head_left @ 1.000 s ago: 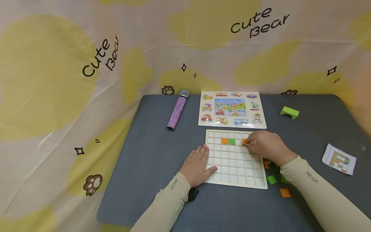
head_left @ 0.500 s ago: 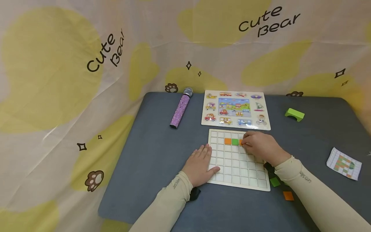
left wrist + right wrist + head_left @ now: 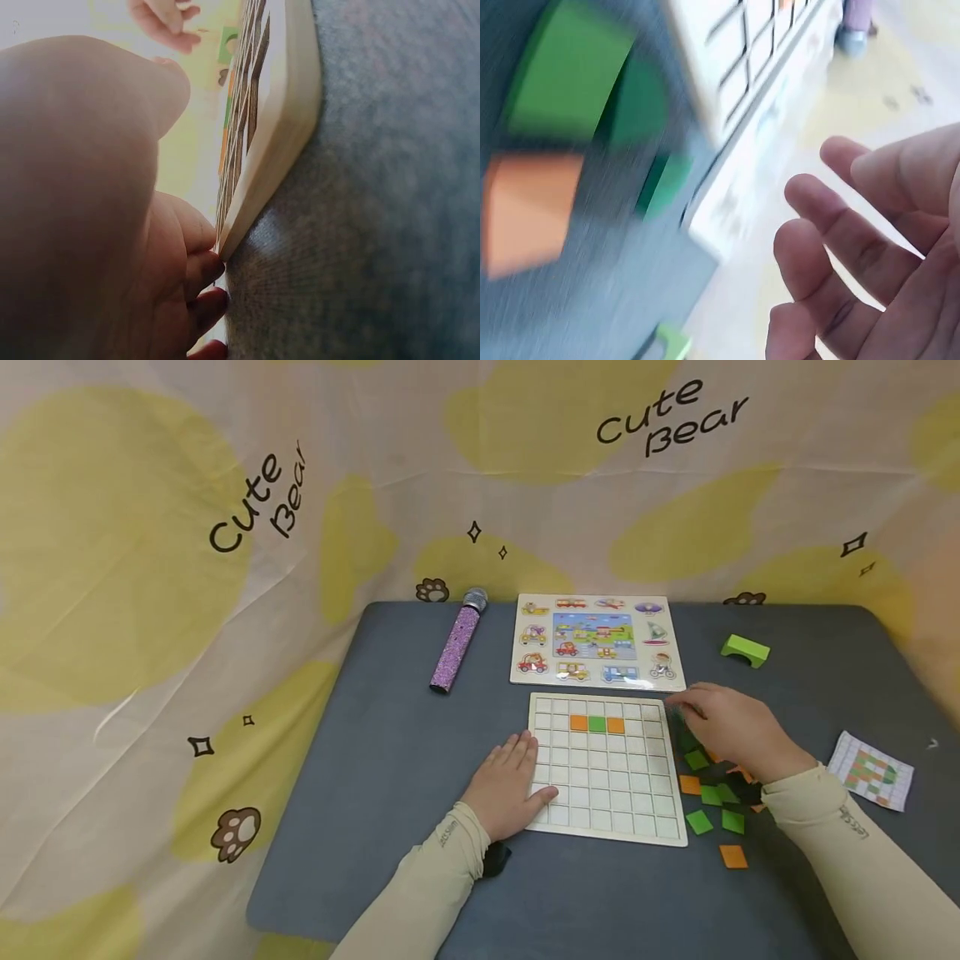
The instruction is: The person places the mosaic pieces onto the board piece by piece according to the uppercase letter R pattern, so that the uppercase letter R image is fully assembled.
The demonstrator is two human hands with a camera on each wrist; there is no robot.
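My left hand (image 3: pixel 501 787) lies flat at the left edge of a white grid board (image 3: pixel 600 827), fingers straight and thumb over its squares. In the board's second row from the top sit an orange tile (image 3: pixel 579 723), a green tile (image 3: pixel 597 724) and another orange tile (image 3: pixel 616 726), side by side. My right hand (image 3: pixel 731 727) hovers past the board's upper right corner, over loose green and orange tiles (image 3: pixel 699 822). In the right wrist view its fingers (image 3: pixel 802 251) are loosely bent and hold nothing. An orange tile (image 3: pixel 531 214) and green pieces (image 3: pixel 568 71) lie below it, blurred.
A picture puzzle board (image 3: pixel 525 647) lies behind the grid. To its left is a glittery purple microphone (image 3: pixel 455 647); at the back right stands a green arch block (image 3: pixel 746 650). A paper with a colored grid pattern (image 3: pixel 872 772) lies near the right edge of the dark table (image 3: pixel 360 760).
My right hand has let go of the orange tile beside the green one and moved right, off the board to over the loose tiles. My left hand has stayed on the board's edge.
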